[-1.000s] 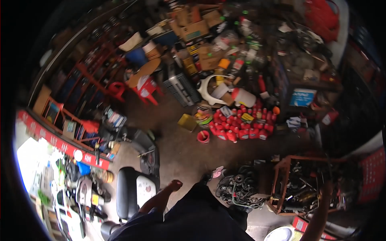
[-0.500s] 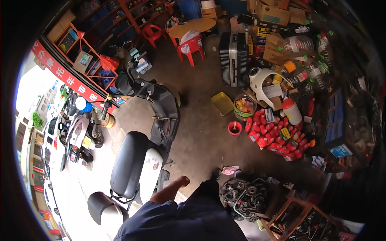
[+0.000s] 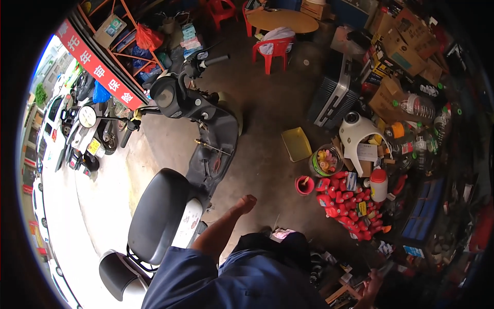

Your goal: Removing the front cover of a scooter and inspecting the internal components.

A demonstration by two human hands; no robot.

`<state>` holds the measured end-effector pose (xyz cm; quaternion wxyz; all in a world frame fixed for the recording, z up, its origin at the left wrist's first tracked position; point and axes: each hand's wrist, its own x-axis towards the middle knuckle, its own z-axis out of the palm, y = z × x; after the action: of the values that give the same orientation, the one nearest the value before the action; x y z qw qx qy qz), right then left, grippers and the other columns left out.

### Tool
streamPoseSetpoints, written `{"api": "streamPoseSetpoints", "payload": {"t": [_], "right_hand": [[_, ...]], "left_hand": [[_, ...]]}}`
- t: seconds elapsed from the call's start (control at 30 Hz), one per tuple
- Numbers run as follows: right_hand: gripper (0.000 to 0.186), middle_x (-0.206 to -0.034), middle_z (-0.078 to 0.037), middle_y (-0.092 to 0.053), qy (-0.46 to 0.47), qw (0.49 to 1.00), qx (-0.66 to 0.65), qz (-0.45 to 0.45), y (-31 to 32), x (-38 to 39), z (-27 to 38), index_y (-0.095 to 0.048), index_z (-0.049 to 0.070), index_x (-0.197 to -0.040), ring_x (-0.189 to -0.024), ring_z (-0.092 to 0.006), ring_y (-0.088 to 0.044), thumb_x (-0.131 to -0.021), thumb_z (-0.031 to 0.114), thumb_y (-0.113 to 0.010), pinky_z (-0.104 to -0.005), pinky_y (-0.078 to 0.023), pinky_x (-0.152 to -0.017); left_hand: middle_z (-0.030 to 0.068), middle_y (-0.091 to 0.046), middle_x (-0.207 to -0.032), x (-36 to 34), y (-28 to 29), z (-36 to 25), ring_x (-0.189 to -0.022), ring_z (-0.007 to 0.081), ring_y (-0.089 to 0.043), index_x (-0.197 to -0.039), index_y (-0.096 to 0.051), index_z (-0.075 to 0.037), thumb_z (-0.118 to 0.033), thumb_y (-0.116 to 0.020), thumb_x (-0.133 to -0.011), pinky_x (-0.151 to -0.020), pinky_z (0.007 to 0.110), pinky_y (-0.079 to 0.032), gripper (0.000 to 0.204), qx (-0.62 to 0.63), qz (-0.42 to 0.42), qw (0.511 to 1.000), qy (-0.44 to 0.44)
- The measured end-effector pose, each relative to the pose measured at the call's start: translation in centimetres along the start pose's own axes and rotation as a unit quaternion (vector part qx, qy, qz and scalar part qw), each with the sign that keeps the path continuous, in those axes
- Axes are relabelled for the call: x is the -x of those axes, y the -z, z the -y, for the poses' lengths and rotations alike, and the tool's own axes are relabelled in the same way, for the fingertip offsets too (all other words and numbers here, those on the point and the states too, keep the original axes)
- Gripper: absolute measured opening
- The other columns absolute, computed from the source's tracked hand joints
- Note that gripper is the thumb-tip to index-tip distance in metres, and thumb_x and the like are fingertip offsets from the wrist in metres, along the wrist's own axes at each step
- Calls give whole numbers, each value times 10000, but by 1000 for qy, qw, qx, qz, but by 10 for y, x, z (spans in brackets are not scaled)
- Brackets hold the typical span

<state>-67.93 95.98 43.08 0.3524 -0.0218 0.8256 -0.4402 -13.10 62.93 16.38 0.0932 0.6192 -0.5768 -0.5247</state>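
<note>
My left hand [image 3: 246, 204] is closed in the air beside a scooter with a black seat [image 3: 157, 216] and a dark front body [image 3: 216, 154]; I cannot make out whether anything is inside it. My right hand [image 3: 371, 284] is at the lower right, fingers closed round a thin, dim object that I cannot identify, above a wooden crate [image 3: 337, 297] of dark parts. A pile of red bottles [image 3: 351, 208] lies right of the scooter, with a red bucket [image 3: 303, 185] and a yellow tray [image 3: 295, 144] near it.
Parked scooters [image 3: 92, 149] stand outside at the left. Ahead are a round table [image 3: 283, 21], red chairs [image 3: 270, 51] and an orange rack [image 3: 131, 44]. A dark suitcase [image 3: 332, 90], cardboard boxes [image 3: 406, 51] and plastic bottles [image 3: 417, 105] crowd the right.
The view has turned toward the scooter and doorway. My left hand has swung forward. My right arm, out of sight half a second ago, shows again at the lower right.
</note>
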Motion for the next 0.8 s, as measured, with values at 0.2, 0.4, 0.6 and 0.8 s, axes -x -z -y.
{"api": "streamPoseSetpoints", "payload": {"t": [0.2, 0.4, 0.6, 0.8], "right_hand": [[88, -720, 8, -523, 10, 983, 25, 183, -210, -45, 87, -589, 94, -929, -490, -59, -417, -875, 159, -567, -190, -342, -420], [65, -648, 37, -510, 112, 942, 157, 276, -419, -107, 200, -584, 88, -827, -450, -36, -403, -875, 122, -559, -195, -301, -377], [95, -734, -41, -599, 302, 860, 228, 343, -583, -186, 274, -590, 26, -846, -685, -113, -555, -846, 120, -579, -278, -451, -663], [86, -709, -9, -568, 248, 800, 277, 470, -758, -173, 414, -601, 61, -867, -567, -77, -509, -855, 145, -585, -230, -412, -447]], "left_hand": [[123, -643, -962, -59, 128, 1, -905, 215, -616, -1087, -607, -68, -170, -555, -870, -809, 322, -474, 245, 113, -348, 927, -80], [222, -510, -1218, -100, 289, -96, -1124, 378, -494, -1271, -449, -25, -223, -474, -916, -918, 417, -401, 407, 23, -664, 746, 44], [165, -652, -1020, -135, 334, -100, -1014, 353, -586, -1079, -628, -61, -268, -400, -925, -854, 410, -439, 344, 50, -520, 839, 149], [113, -585, -700, -137, 320, 46, -594, 240, -563, -875, -617, -37, -165, -486, -851, -535, 356, -433, 184, -32, -567, 819, 78]]}}
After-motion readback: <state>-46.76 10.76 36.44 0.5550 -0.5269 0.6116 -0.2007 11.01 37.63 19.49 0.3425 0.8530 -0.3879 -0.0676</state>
